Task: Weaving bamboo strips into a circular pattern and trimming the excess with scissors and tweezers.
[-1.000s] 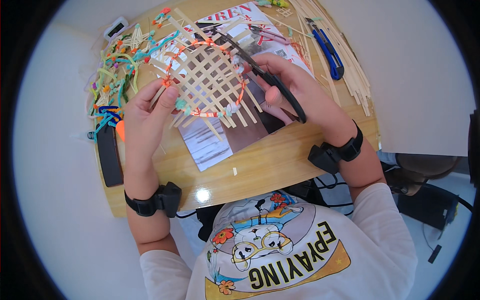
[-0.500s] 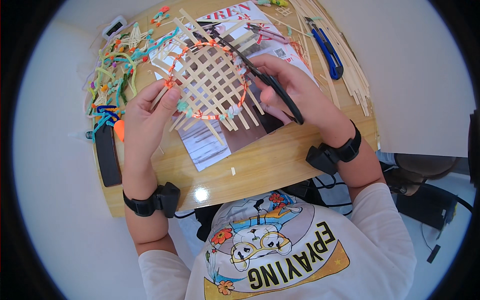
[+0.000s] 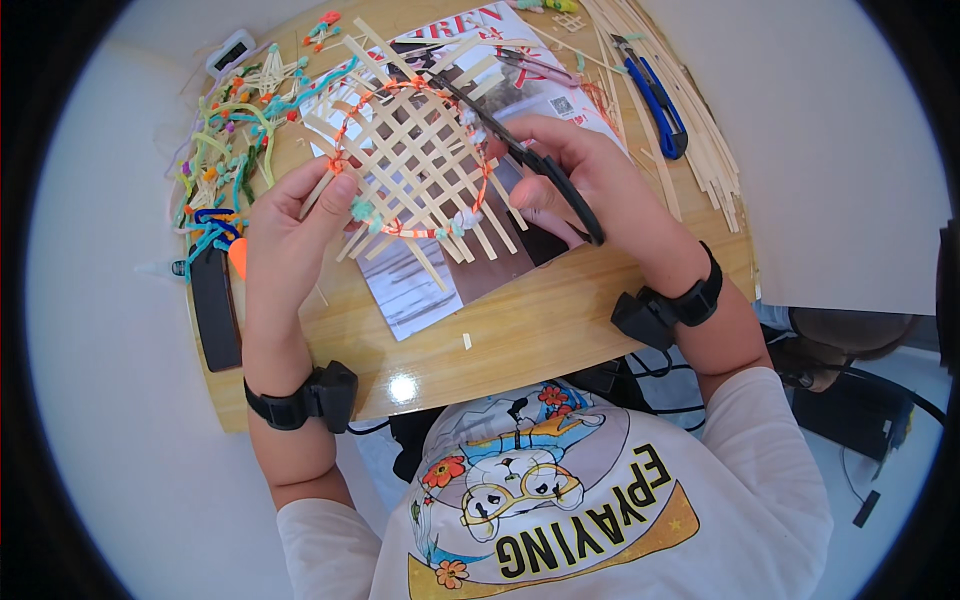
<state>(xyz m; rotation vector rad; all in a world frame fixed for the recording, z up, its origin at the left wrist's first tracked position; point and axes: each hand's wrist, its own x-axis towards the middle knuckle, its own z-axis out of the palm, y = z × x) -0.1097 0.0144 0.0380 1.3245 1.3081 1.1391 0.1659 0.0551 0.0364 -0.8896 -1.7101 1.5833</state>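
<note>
My left hand [image 3: 312, 205] pinches the left edge of a woven lattice of pale wooden strips [image 3: 420, 165], ringed by an orange and white twisted cord with small pastel tufts. Loose strip ends stick out past the ring on all sides. In my right hand [image 3: 565, 165] is a pair of black scissors [image 3: 550, 172]. Their blades point up and left, reaching strips at the lattice's upper right edge, by the ring. Whether the blades touch a strip is hard to tell. Beneath the lattice lies a printed magazine [image 3: 425, 290].
On the right side of the table [image 3: 540, 310] are a blue utility knife [image 3: 655, 105] and a bundle of thin wooden strips [image 3: 700, 140]. Colourful pipe cleaners and beads [image 3: 235, 140] heap at the left, above a dark oblong case [image 3: 216, 310]. A pink-handled tool [image 3: 540, 66] rests on the magazine.
The lattice and my left hand have shifted very slightly left. The scissors have moved a little left and up along the ring's upper right edge. Both hands keep their hold.
</note>
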